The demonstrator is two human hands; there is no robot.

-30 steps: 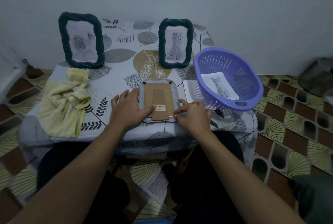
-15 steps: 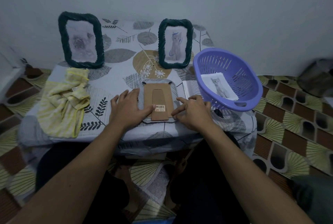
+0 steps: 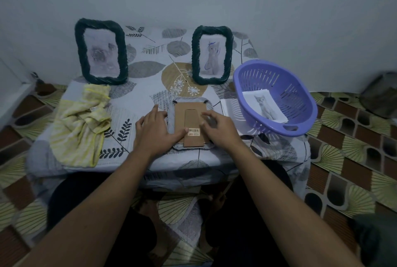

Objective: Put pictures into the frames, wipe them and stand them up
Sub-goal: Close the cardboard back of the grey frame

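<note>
Frame no. 3 (image 3: 170, 116) lies face-down at the near-centre edge of the table (image 3: 146, 69), cardboard backing (image 3: 180, 116) up, stand flap (image 3: 191, 120) folded flat, barcode sticker (image 3: 194, 132) near its lower end. It hasn't shifted in the last sec.

The left hand (image 3: 154, 129) hasn't really moved either. Its palm is flat on the frame's left side, fingers straight and spread, thumb tip just beside the sticker. It is pinning the frame, not gripping it.

The change is w/ the right hand (image 3: 217, 129). A sec ago it sat at the backing's lower right edge; now it's further up and inward, over the right side of the backing, fingers loosely bent and apart. It's a bit blurred, so can't tell if the tips touch the card. It's clamped on nothing I can see.

My read: the backing is in and is being pressed down or secured along the right side, prob. toward the small dark clips at the top corners (image 3: 206, 101). So the picture is likely loaded, w/ flipping, wiping and standing left to do.

Left of the frame, the yellow cloth (image 3: 81, 127) lies crumpled and untouched. To the right, the purple basket (image 3: 279, 77) holds another cat picture (image 3: 264, 105), so more frames may follow. At the back, two dark frames (image 3: 101, 52) (image 3: 212, 55) w/ pictures stand upright near the wall. Those look done.
</note>
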